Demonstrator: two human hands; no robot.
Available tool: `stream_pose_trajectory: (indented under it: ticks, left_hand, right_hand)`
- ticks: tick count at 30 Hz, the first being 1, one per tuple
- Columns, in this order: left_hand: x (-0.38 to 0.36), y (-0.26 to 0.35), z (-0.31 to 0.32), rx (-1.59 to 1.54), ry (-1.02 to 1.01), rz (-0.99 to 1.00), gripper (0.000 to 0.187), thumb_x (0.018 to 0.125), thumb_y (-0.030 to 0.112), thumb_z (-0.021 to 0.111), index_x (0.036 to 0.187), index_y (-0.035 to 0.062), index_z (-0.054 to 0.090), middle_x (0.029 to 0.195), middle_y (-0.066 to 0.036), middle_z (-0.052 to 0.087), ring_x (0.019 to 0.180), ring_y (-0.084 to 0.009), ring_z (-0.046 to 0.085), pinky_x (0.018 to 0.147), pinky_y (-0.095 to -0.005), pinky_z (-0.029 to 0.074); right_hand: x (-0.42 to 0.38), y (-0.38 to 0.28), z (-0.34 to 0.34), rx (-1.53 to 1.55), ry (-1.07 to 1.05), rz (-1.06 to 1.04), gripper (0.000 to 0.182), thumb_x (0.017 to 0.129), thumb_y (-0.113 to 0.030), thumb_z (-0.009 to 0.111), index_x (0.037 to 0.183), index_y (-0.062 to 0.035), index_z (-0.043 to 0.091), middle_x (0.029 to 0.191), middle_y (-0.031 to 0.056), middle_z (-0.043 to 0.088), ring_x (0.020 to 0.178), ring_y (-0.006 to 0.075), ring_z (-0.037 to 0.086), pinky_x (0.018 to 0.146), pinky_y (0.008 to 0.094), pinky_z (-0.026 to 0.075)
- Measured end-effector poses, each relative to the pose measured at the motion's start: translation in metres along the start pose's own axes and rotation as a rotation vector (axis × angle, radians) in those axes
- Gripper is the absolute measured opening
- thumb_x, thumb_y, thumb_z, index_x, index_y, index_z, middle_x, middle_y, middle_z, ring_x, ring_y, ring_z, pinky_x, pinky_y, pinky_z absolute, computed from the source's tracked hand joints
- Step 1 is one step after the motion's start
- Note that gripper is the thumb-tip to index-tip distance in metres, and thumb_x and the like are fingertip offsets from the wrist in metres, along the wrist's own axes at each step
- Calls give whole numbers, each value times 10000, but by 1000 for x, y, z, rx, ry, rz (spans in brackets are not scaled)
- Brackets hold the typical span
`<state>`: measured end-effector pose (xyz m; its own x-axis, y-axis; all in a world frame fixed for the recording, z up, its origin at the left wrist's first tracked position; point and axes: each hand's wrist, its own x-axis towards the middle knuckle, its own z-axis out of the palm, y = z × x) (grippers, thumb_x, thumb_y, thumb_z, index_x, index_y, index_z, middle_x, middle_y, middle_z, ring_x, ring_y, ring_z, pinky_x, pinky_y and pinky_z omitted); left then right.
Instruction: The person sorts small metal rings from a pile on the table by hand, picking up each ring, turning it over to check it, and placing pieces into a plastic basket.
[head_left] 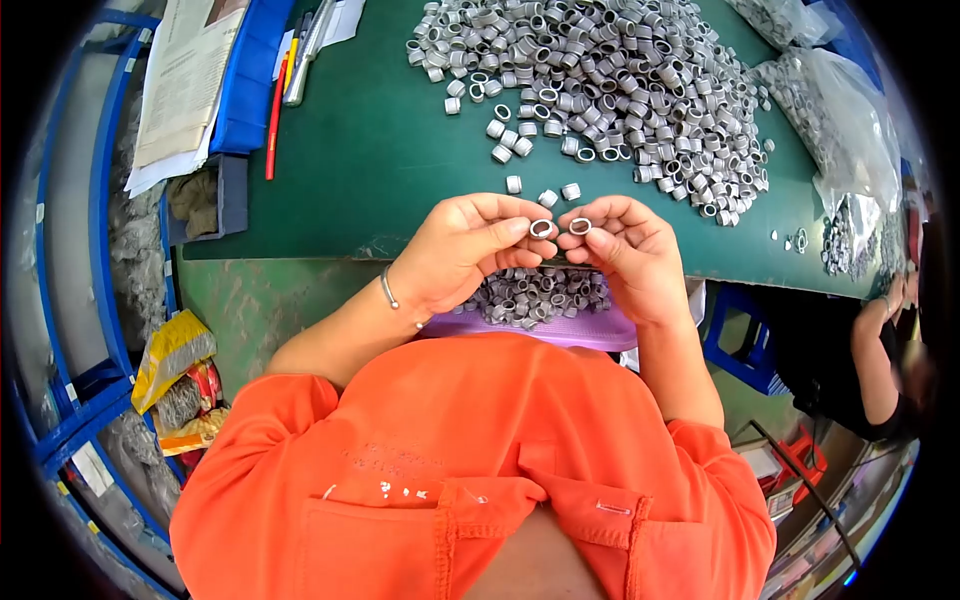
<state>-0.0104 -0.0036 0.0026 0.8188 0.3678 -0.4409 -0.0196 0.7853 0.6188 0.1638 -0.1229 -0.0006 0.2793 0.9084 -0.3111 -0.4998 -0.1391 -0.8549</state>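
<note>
My left hand (pixel 462 244) pinches a small grey metal ring (pixel 541 228) between thumb and fingertips. A second metal ring (pixel 580 226) is held the same way in my right hand (pixel 628 250). Both hands are close together over the front edge of the green table (pixel 340 150), the two rings a short gap apart. Just beyond my fingertips lie a few loose rings (pixel 548 198). Below my hands, a purple container (pixel 590 333) at my lap holds many more such rings (pixel 530 297).
A large heap of grey rings (pixel 600 80) covers the far middle and right. Plastic bags (pixel 835 115) of parts lie at right, near another person's arm (pixel 875 360). At left are a blue tray (pixel 250 90), a red pencil (pixel 274 130) and blue shelving (pixel 100 200).
</note>
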Motion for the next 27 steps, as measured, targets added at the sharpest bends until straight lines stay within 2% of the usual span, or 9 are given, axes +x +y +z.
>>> stream_pose_trajectory:
  ticks: [3,5,13,18,20,21,24,26,27]
  left_hand:
    - [1,1,0,-7,-42,-6,191,897,50,561,1058,-50,581,962,-134,644,865,-193,655,743,-255,548]
    - [1,2,0,19,-74,12,177,883,35,577,1042,-42,586,925,-125,649,837,-187,660,705,-250,554]
    - [2,4,-3,-68,-83,-14,200,881,5,545,1071,-48,571,964,-140,639,840,-181,657,739,-260,554]
    - [3,4,-8,-197,-148,-61,223,880,-2,527,1096,-47,563,1023,-149,621,873,-180,650,768,-275,551]
    - [4,0,-14,-265,-263,-35,232,886,23,530,1104,-54,556,1032,-147,616,889,-188,646,773,-280,550]
    - [4,0,-13,-266,-260,-36,232,886,23,530,1104,-54,556,1032,-147,616,889,-188,646,773,-280,550]
    - [1,4,-7,-214,-214,-50,220,891,38,533,1088,-58,555,1030,-160,620,882,-195,650,745,-273,551]
    - [-3,8,-1,-118,-113,-74,196,882,12,527,1060,-62,565,1012,-180,632,844,-195,660,696,-264,553]
    - [-5,9,1,32,-90,-53,187,875,-8,516,1044,-66,571,1000,-189,637,819,-196,664,675,-264,554]
  right_hand:
    - [-2,1,-4,344,-141,103,166,886,11,545,1045,59,550,1028,196,632,896,221,664,770,284,566]
    - [-2,2,-4,376,-144,118,165,887,11,543,1045,59,551,1027,198,631,898,223,664,767,285,568]
    - [-3,-2,-3,476,-92,163,157,895,-10,548,1037,54,555,1001,184,634,887,242,667,761,296,574]
    - [-6,3,-2,359,-88,78,149,859,25,589,1006,27,565,967,139,625,925,247,654,778,324,570]
    - [-7,3,1,289,-107,-56,171,819,84,602,974,23,562,1000,141,604,975,254,629,813,337,553]
    - [-8,4,0,296,-124,-71,198,785,134,600,944,22,559,1023,139,588,999,256,609,853,350,528]
    - [-11,2,0,235,-138,-92,204,780,147,593,937,21,558,1011,131,594,994,253,606,871,355,514]
    - [-14,3,-3,201,-175,-119,217,773,178,562,932,30,566,1019,134,594,990,248,606,880,348,499]
    - [-16,2,-4,66,-221,-130,211,762,176,552,912,31,582,996,126,605,988,243,607,871,342,496]
